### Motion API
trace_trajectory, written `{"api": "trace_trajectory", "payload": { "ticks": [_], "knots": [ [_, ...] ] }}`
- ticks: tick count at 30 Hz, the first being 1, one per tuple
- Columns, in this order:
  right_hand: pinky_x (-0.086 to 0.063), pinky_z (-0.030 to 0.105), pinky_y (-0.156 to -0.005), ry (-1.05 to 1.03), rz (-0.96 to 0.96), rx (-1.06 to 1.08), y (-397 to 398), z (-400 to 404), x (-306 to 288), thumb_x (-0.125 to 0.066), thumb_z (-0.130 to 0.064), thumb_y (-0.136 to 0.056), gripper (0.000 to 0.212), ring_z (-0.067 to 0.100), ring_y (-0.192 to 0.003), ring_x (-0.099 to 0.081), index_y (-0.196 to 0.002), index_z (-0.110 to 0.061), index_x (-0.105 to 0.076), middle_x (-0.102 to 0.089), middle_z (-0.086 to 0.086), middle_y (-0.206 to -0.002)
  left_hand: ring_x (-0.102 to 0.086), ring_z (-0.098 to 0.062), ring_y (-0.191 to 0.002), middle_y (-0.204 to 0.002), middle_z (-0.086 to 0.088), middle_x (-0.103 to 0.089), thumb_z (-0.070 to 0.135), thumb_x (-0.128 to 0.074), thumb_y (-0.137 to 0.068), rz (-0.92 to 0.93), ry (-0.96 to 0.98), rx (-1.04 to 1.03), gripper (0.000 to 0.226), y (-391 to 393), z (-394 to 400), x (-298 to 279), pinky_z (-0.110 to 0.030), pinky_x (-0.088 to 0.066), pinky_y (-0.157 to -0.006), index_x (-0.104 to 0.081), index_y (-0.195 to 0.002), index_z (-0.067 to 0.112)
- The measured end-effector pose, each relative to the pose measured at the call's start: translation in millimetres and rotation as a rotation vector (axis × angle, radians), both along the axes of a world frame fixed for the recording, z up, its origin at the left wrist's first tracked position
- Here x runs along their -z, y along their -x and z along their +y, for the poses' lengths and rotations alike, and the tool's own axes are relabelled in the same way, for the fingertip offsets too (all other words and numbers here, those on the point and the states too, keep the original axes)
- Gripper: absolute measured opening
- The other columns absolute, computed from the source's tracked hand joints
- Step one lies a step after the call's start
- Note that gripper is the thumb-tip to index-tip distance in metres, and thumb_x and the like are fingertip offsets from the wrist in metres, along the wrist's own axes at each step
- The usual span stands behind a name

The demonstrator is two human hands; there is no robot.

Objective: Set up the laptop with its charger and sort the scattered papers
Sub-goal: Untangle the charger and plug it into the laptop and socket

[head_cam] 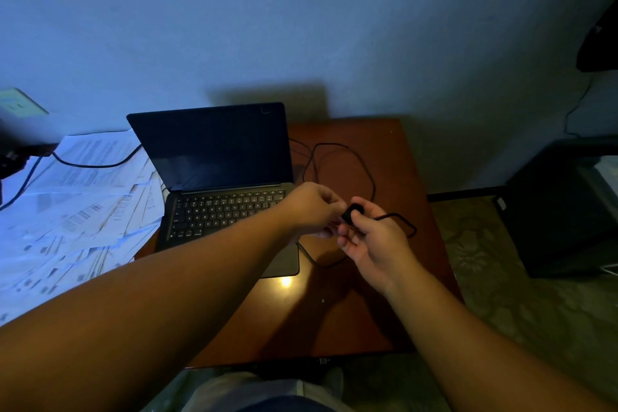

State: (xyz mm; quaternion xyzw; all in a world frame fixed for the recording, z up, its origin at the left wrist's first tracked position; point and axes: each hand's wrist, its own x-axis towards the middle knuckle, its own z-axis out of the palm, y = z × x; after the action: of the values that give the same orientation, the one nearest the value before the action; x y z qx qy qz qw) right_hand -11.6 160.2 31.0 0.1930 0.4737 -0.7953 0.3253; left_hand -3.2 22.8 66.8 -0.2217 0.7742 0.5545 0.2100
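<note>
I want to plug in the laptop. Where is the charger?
In the head view, the charger is held in the right hand, just right of the open laptop, above the brown table.

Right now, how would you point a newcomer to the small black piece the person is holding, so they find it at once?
Start at the open laptop on the brown table. Just off its right edge the two hands meet: the right hand grips a small black charger piece, with the left hand closed in beside it. Unlike the cable looped flat on the table behind, it is chunky and held up.
</note>
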Motion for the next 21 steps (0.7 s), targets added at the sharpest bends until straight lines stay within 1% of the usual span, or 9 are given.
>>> {"api": "trace_trajectory", "payload": {
  "ticks": [4,6,9,11,13,15,17,19,21],
  "knots": [
    [-0.047,0.033,-0.067,-0.021,-0.026,0.038,1,3,1,-0.049,0.000,-0.103,0.025,0.018,-0.071,-0.057,-0.113,-0.020,-0.060,-0.068,0.014,-0.102,-0.062,-0.013,-0.064,-0.081,-0.004,-0.067,0.016,-0.060,-0.103,0.074,0.067,-0.071,0.011,0,-2,6,-0.028,-0.053,-0.061,-0.068,-0.096,0.014],
    [-0.046,0.032,-0.066,-0.047,-0.034,0.082,2,3,3,-0.048,-0.002,-0.104,0.022,0.017,-0.070,-0.055,-0.113,-0.019,-0.059,-0.067,0.011,-0.098,-0.062,-0.013,-0.065,-0.079,-0.006,-0.067,0.017,-0.061,-0.102,0.119,0.104,-0.117,0.012,-2,-1,10,-0.031,-0.055,-0.063,-0.069,-0.093,0.013],
    [-0.044,0.031,-0.066,-0.077,-0.046,0.141,5,4,4,-0.044,-0.002,-0.105,0.022,0.017,-0.070,-0.053,-0.108,-0.018,-0.059,-0.062,0.010,-0.094,-0.066,-0.015,-0.070,-0.085,-0.010,-0.070,0.018,-0.061,-0.102,0.181,0.168,-0.150,0.010,-6,-1,17,-0.039,-0.060,-0.071,-0.067,-0.095,0.016],
    [-0.045,0.033,-0.069,-0.014,-0.083,0.128,6,2,3,-0.040,0.002,-0.104,0.031,0.019,-0.076,-0.055,-0.117,-0.020,-0.057,-0.063,0.013,-0.101,-0.068,-0.016,-0.071,-0.089,-0.011,-0.071,0.016,-0.061,-0.102,0.192,0.138,-0.163,0.006,-8,-2,21,-0.038,-0.060,-0.071,-0.066,-0.097,0.015],
    [-0.046,0.035,-0.074,0.073,-0.130,0.075,6,-3,0,-0.037,0.007,-0.101,0.042,0.023,-0.083,-0.057,-0.127,-0.021,-0.054,-0.063,0.018,-0.110,-0.068,-0.015,-0.070,-0.093,-0.014,-0.071,0.011,-0.062,-0.100,0.198,0.095,-0.183,0.005,-10,-5,24,-0.035,-0.058,-0.068,-0.065,-0.099,0.014],
    [-0.046,0.034,-0.074,0.120,-0.155,0.068,6,-13,-3,-0.036,0.009,-0.100,0.044,0.023,-0.084,-0.056,-0.130,-0.017,-0.055,-0.061,0.021,-0.113,-0.068,-0.014,-0.068,-0.096,-0.016,-0.071,0.008,-0.063,-0.098,0.214,0.088,-0.203,0.009,-11,-11,29,-0.036,-0.057,-0.067,-0.064,-0.097,0.017],
    [-0.043,0.032,-0.072,0.162,-0.189,0.142,9,-25,-3,-0.036,0.009,-0.101,0.040,0.021,-0.080,-0.050,-0.127,-0.014,-0.056,-0.057,0.019,-0.111,-0.069,-0.023,-0.071,-0.096,-0.017,-0.071,0.005,-0.065,-0.095,0.223,0.108,-0.228,0.016,-13,-20,33,-0.040,-0.058,-0.066,-0.065,-0.095,0.021],
    [-0.040,0.030,-0.071,0.173,-0.213,0.198,12,-35,0,-0.038,0.008,-0.100,0.036,0.019,-0.078,-0.048,-0.122,-0.013,-0.057,-0.055,0.016,-0.108,-0.070,-0.032,-0.082,-0.096,-0.015,-0.071,0.005,-0.067,-0.091,0.214,0.135,-0.254,0.021,-15,-32,35,-0.044,-0.059,-0.068,-0.064,-0.094,0.025],
    [-0.041,0.029,-0.072,0.164,-0.208,0.194,11,-45,3,-0.039,0.008,-0.100,0.036,0.018,-0.078,-0.048,-0.123,-0.012,-0.056,-0.056,0.015,-0.107,-0.071,-0.033,-0.084,-0.097,-0.014,-0.071,0.005,-0.068,-0.092,0.201,0.131,-0.270,0.021,-15,-46,37,-0.046,-0.060,-0.071,-0.064,-0.095,0.026]
  ]
}}
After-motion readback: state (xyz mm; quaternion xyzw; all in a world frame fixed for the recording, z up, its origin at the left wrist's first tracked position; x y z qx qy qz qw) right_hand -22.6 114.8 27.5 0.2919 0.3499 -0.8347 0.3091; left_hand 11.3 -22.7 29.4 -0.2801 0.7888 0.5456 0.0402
